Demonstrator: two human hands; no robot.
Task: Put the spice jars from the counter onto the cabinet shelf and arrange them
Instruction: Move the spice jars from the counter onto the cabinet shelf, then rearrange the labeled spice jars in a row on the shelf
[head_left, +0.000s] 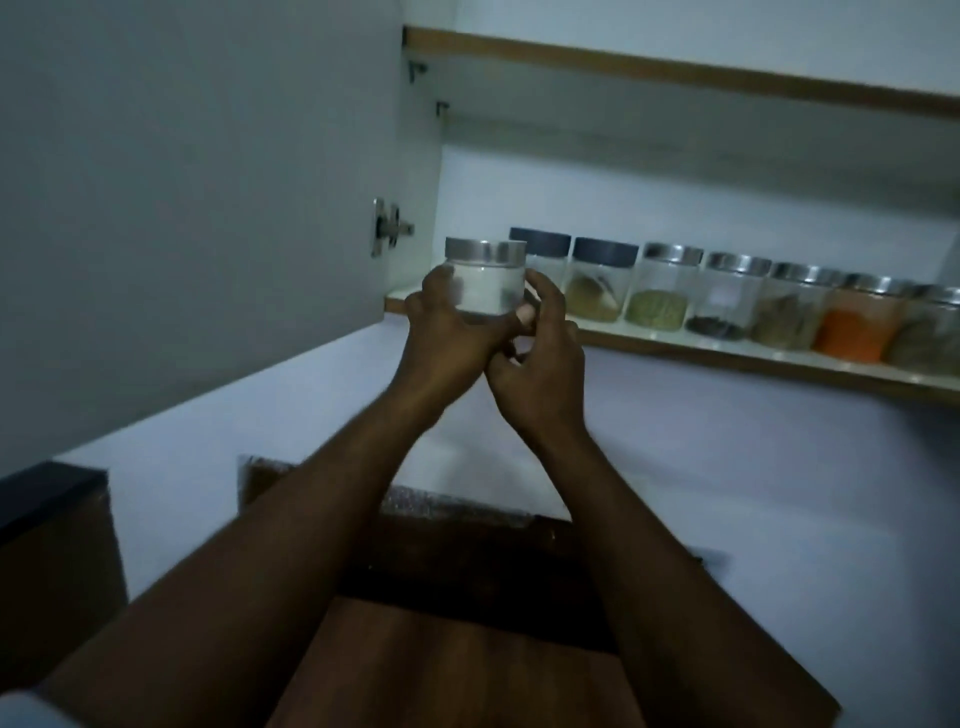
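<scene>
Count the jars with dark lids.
2: one dark-lidded jar sits partly behind the held jar, the other just right of it on the shelf. More may be hidden.

Held jar (485, 283) showing white contents, silver lid. Two jars w/ dark navy lids (605, 250); rest of row silver-lidded. Contents L→R: tan-brown (592, 299), olive green (655, 310), black (714, 327), brownish, bright orange (852, 335). Shelf (727, 351) showing white top, brown wood edge. Cabinet door (197, 156) reading grey. Wall (727, 467) looking pale lilac-white.
</scene>
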